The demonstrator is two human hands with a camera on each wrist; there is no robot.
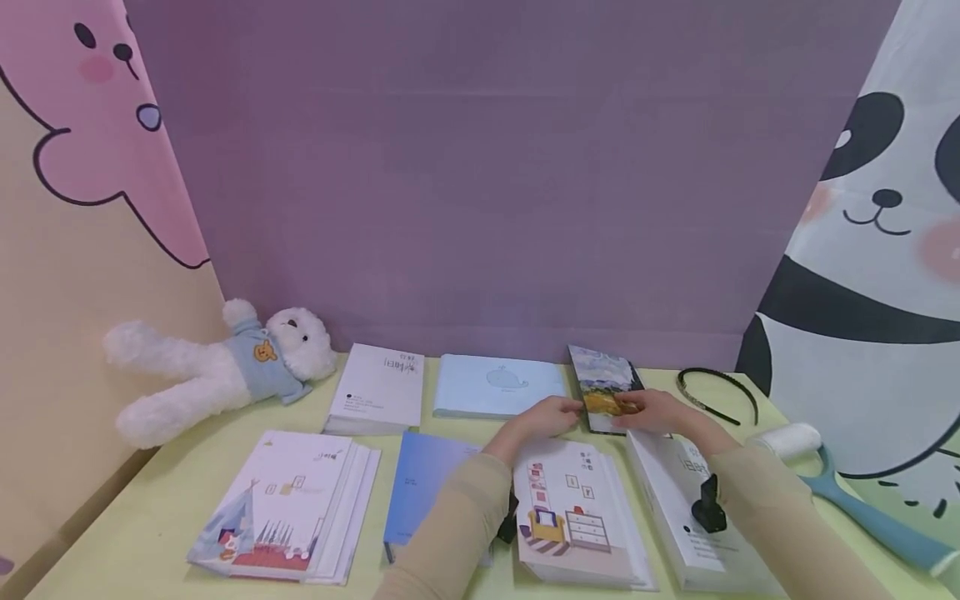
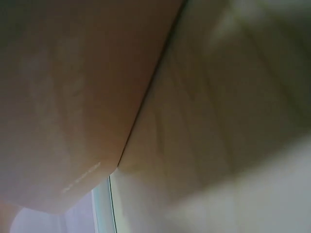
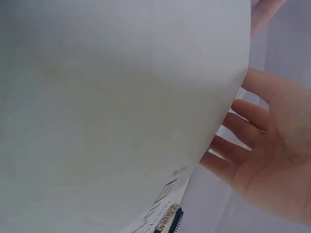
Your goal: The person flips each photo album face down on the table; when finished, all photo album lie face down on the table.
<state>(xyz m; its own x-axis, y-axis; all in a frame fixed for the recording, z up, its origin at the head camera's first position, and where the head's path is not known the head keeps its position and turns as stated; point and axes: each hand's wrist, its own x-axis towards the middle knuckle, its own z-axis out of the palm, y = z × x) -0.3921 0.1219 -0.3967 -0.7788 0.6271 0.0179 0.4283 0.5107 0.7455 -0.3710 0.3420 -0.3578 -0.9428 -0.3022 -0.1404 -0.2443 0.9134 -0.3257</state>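
In the head view a thin book (image 1: pixel 597 385) with a painted landscape cover and dark edges lies at the back of the table. At its left edge are the fingertips of my left hand (image 1: pixel 546 419). My right hand (image 1: pixel 663 412) reaches over its lower right corner, the fingers touching the cover there. The right wrist view shows that right hand (image 3: pixel 277 136) with its fingers loosely extended, the tips hidden behind a white book (image 3: pixel 146 97). A pale blue whale book (image 1: pixel 480 392) lies left of the landscape book. Dark close surfaces fill the left wrist view, leaving the left fingers unseen.
In front lie two illustrated white books (image 1: pixel 277 500) (image 1: pixel 573 508), a blue book (image 1: pixel 427 475) and a thick white book (image 1: pixel 697 517) under my right forearm. Another white book (image 1: pixel 378 387), a plush bear (image 1: pixel 258 367), a headband (image 1: pixel 720 396) and a lint roller (image 1: pixel 862 500) surround them.
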